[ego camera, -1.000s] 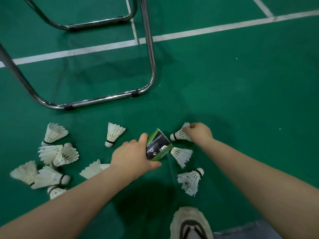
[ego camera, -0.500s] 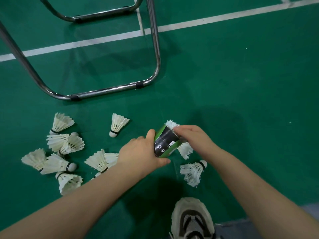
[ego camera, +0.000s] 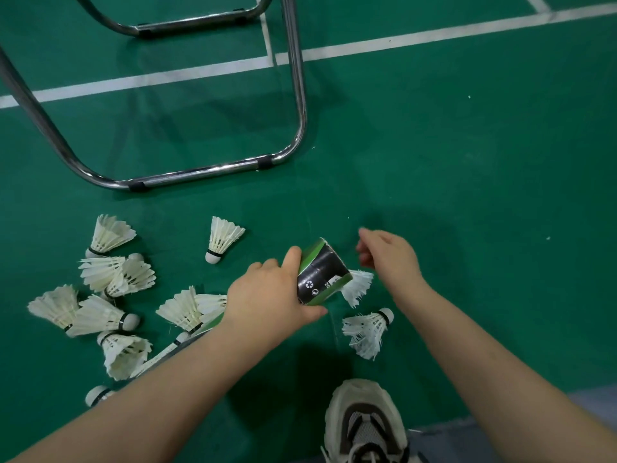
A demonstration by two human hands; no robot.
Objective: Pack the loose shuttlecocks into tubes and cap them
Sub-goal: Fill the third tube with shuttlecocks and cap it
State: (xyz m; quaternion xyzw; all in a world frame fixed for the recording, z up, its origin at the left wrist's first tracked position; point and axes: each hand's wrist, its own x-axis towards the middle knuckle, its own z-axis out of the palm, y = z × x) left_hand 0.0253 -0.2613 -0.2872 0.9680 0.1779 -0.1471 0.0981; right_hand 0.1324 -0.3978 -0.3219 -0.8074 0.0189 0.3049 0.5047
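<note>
Green court floor [ego camera: 467, 182] with white lines [ego camera: 417, 38] fills the whole view, and the chrome tube legs of a chair frame [ego camera: 213, 170] stand on it, far beyond the hands. Going from the left side, a loose group of white feather shuttlecocks [ego camera: 100, 315] lies on the floor to the left of the left forearm, some of them touching or overlapping each other, with their cork ends pointing in different directions. One single shuttlecock [ego camera: 222, 238] lies apart from this group, just beyond the left hand, with its cork toward the person. The left hand [ego camera: 270, 299] is closed around the green and black tube [ego camera: 322, 272]; the thumb lies along the upper side and the open end of the tube is tilted away and to the right. Whether anything is inside the tube cannot be seen. Behind the lower right edge of the tube the feathers of another shuttlecock [ego camera: 359, 285] come out, between both hands. The right hand [ego camera: 390, 259] hovers just to the right of the tube mouth, the fingers loosely curled and holding nothing; it looks a little blurred. Below this hand, nearer to the person, one more shuttlecock [ego camera: 367, 329] lies on the floor with its cork pointing up and to the right. At the bottom edge, between both forearms, a light sneaker [ego camera: 364, 426] is visible.
</note>
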